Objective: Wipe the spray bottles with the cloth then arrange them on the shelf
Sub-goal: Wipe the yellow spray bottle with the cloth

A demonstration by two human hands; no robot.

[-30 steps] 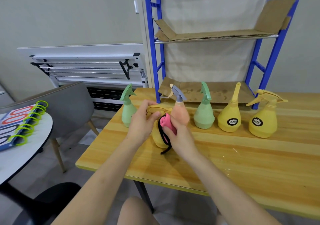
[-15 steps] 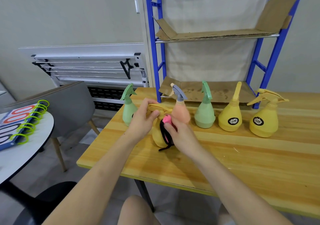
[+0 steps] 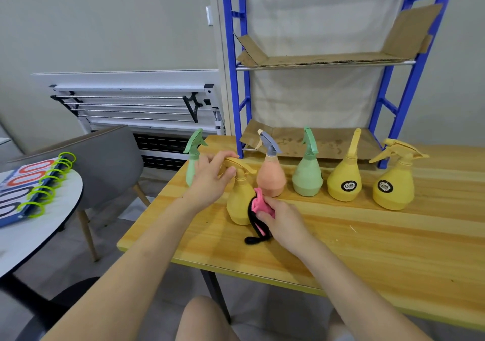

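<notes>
A yellow spray bottle stands near the table's front left edge. My left hand grips its trigger head from the left. My right hand holds a pink and black cloth pressed against the bottle's lower right side. Behind it stand a light green bottle, an orange bottle with a grey trigger, a green bottle and two yellow labelled bottles. The blue shelf rack rises at the back, lined with cardboard.
The wooden table has bare room at the right and front. A grey chair and a round white table with a ring-bound book stand to the left. A folded white rack leans on the wall.
My right hand has slid the cloth down the yellow bottle's side, from near its neck to its lower body. My left hand has stayed on the trigger head.
</notes>
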